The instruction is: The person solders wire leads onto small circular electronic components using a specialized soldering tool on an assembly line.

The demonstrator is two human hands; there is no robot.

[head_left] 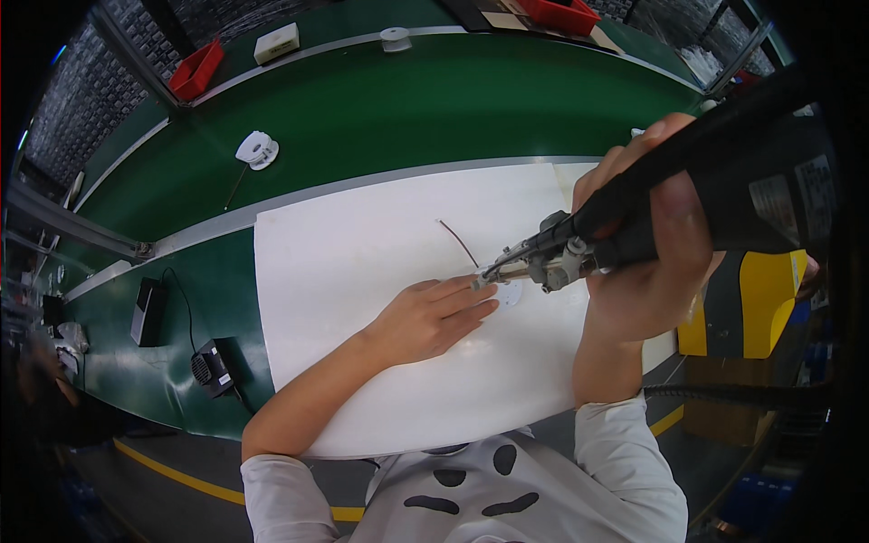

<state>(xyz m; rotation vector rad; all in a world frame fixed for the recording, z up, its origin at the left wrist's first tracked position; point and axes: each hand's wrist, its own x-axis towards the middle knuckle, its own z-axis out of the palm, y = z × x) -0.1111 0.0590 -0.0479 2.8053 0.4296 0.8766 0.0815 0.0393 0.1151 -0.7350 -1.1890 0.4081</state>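
A bulky black handheld power tool with a metal nose fills the right side, and my right hand is wrapped round it. Its nose points down and left, its tip meeting a small white round part on the white board. My left hand rests on the board with its fingertips against that part, beside the tool's tip. A thin dark red wire runs up and left from there. My left fingers and the tool's nose cover much of the part, and my left thumb is hidden.
Beyond the board, a white spool-like part with a wire lies on the green bench. Another small white part, a pale box and red bins stand farther back. At left sit a black box and a corded black device. A yellow machine stands right.
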